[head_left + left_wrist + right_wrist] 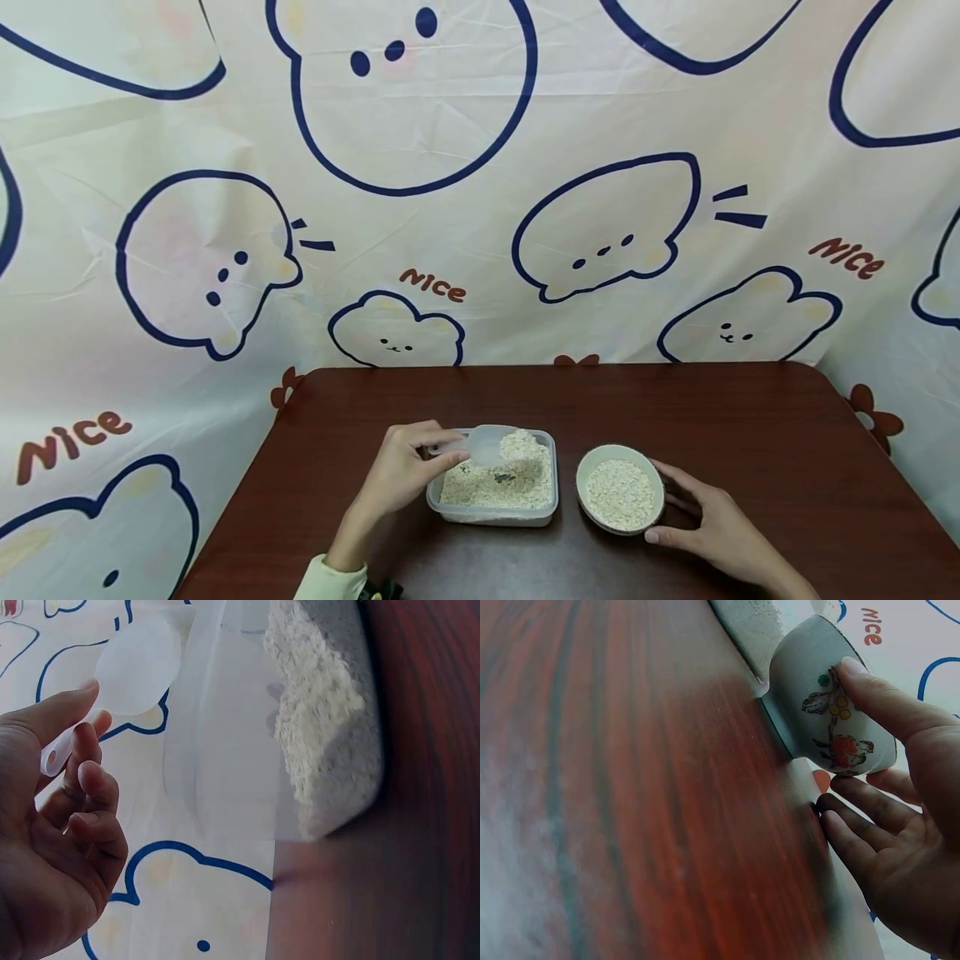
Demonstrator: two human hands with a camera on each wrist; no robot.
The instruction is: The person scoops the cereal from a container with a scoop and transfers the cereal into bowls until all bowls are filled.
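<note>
A clear plastic tub (551, 479) (225, 750) full of oat flakes (517, 483) (330, 735) sits near the front of the dark wooden table (750, 433). My left hand (408, 471) (64, 817) pinches the handle of a translucent plastic scoop (486, 444) (135, 664) held over the tub. To the right stands a small bowl (587, 468) (829, 712) holding oats (618, 494), painted with fruit on its outside. My right hand (708, 521) (900, 817) steadies the bowl, thumb on its side, fingers straight along the table.
A white cloth (480, 183) printed with blue-outlined bears and "nice" hangs behind the table and drapes past its left and right edges. The table's far half and right side show bare wood.
</note>
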